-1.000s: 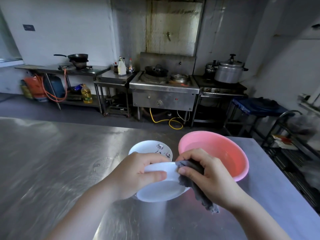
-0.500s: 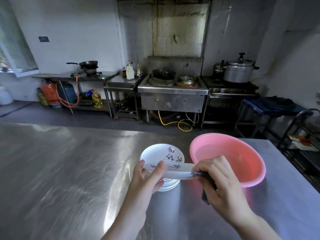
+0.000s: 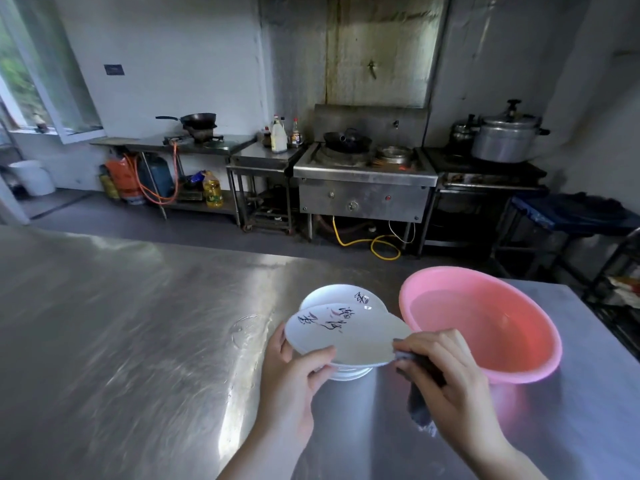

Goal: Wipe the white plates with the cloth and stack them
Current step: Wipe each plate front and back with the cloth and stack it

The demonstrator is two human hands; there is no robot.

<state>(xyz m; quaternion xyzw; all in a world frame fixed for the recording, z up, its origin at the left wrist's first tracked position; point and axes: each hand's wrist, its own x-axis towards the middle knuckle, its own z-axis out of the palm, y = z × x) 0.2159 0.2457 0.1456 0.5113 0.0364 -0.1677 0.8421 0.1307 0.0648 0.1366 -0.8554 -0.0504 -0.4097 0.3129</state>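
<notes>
A white plate [image 3: 349, 332] with black and red brush writing is held face up just above a stack of white plates [image 3: 337, 295] on the steel table. My left hand [image 3: 294, 375] grips its near left rim, thumb on top. At the plate's right rim, my right hand [image 3: 446, 379] pinches a dark grey cloth [image 3: 419, 407]; the cloth's tail hangs below the palm. The lower part of the stack is hidden under the held plate.
A pink plastic basin [image 3: 485, 323] with water stands right of the plates, close to my right hand. The steel table [image 3: 138, 341] stretches wide to the left. Stoves, woks and a pressure cooker line the far wall across a floor gap. A wire rack stands at the right edge.
The plate has been turned from its underside to face up, then brought low and level over the stack. My right hand with the cloth has slid to the plate's right rim.
</notes>
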